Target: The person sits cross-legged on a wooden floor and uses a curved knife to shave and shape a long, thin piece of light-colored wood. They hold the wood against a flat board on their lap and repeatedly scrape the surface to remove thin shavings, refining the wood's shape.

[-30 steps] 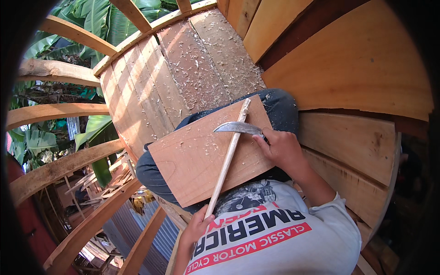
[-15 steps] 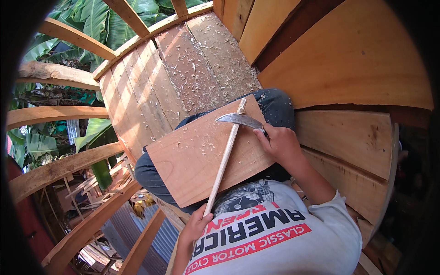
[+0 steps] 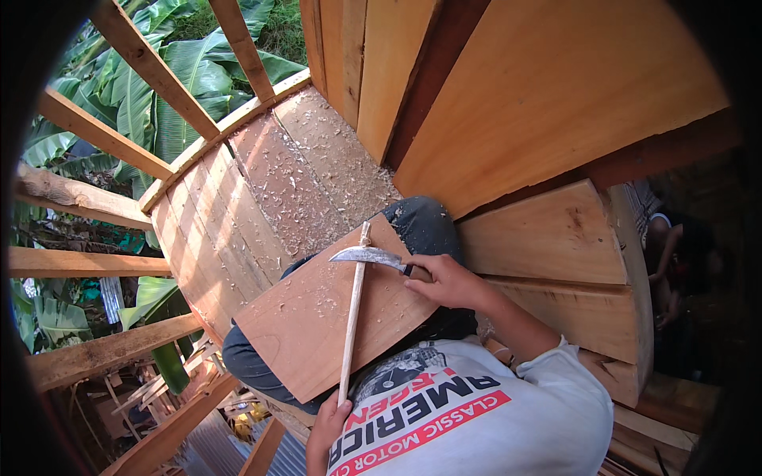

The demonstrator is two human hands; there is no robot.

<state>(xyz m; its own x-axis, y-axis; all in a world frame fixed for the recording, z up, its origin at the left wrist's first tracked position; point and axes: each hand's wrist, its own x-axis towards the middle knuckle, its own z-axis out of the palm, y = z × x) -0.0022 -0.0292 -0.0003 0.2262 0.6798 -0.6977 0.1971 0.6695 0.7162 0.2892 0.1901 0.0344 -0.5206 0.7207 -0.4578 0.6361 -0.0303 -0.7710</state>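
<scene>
A flat wooden board (image 3: 294,333) lies across my crossed legs, dotted with a few shavings. Over it slants a thin pale wooden stick (image 3: 352,325), its far end whittled narrow. My left hand (image 3: 327,420) is closed around the stick's near end, close to my shirt. My right hand (image 3: 446,282) grips the handle of a curved knife (image 3: 367,255). The knife's blade lies crosswise over the stick near its far end and points left. Part of the dark handle is hidden by my fingers.
Plank flooring (image 3: 262,182) strewn with shavings stretches ahead. Wooden railing bars (image 3: 95,131) run along the left, with banana leaves (image 3: 131,95) beyond. Wall boards (image 3: 548,95) rise at the right. Another person (image 3: 679,246) is dimly visible at the far right.
The view has shifted, so the board, stick and hands appear lower and further left. The knife still crosses the stick near its far end, and both hands keep their hold.
</scene>
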